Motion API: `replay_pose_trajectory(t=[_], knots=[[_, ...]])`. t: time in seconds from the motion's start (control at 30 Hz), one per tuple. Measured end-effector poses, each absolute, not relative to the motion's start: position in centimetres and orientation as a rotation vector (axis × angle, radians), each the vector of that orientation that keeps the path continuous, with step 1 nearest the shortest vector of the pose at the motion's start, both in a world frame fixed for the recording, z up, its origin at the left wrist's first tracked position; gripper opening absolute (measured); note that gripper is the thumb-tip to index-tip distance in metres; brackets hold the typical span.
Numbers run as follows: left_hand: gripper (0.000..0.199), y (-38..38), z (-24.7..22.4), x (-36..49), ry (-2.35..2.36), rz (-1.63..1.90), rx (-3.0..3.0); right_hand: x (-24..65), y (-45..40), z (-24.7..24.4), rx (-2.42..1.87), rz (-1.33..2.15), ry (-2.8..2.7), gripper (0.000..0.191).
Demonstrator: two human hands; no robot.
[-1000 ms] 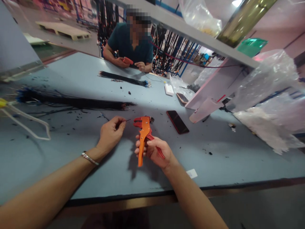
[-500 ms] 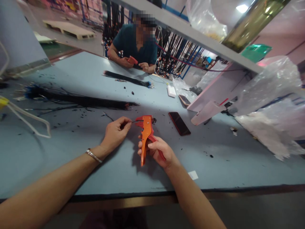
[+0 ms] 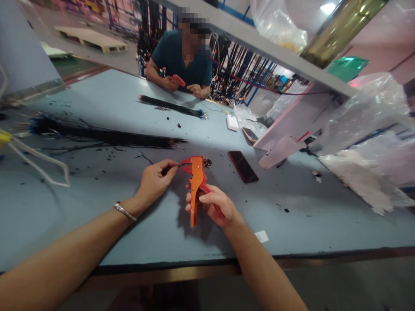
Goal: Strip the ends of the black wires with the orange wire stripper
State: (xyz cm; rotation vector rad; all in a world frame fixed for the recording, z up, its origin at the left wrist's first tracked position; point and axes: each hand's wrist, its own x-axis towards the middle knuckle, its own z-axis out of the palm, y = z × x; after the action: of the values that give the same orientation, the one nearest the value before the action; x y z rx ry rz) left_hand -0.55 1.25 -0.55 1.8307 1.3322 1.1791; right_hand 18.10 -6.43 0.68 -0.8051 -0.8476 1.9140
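My right hand [image 3: 214,203] is wrapped round the handles of an orange and red wire stripper [image 3: 196,181], whose jaws point left. Pinched in the fingertips of my left hand [image 3: 158,181] is a thin black wire [image 3: 145,158]; its near end reaches the jaws of the tool. The wire's other part shows behind my left hand, lying over the table. A long bundle of black wires [image 3: 113,136] with blue ends lies beyond my left hand. Small dark scraps cling at the right side of the tool's head.
A person [image 3: 181,60] across the table [image 3: 136,242] holds a red tool behind a smaller wire bundle [image 3: 171,106]. A black phone [image 3: 243,166], a white box [image 3: 232,122] and plastic bags [image 3: 366,112] are at the right. A white cord loop [image 3: 42,160] is at the left.
The stripper has shifted slightly left, closer to my left fingertips, and less wire shows between them. The view has moved a little.
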Motion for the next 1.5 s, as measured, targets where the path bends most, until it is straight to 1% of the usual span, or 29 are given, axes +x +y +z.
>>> replay_pose_trajectory(t=[0.4, 0.83, 1.03, 1.17, 1.5], knots=[[0.027, 1.4, -0.5, -0.6, 1.239, 1.195, 1.835, 18.2, -6.5, 0.8, -0.844, 1.913, -0.872, 0.038], [0.024, 1.1, 0.2, -0.6, 1.192, 1.225, 1.739, 18.1, -6.5, 0.3, -0.883, 1.762, -1.107, 0.028], [0.026, 0.7, 0.6, -0.5, 1.182, 1.251, 1.729, 18.1, -6.6, 0.6, -0.869, 1.717, -1.199, 0.033], [0.023, 0.7, 0.6, -0.6, 1.163, 1.266, 1.721, 18.2, -6.6, 1.1, -0.872, 1.699, -1.249, 0.031], [0.021, 0.8, 0.6, -0.6, 1.102, 1.266, 1.686, 18.5, -6.5, 0.9, -0.864, 1.729, -1.269, 0.035]])
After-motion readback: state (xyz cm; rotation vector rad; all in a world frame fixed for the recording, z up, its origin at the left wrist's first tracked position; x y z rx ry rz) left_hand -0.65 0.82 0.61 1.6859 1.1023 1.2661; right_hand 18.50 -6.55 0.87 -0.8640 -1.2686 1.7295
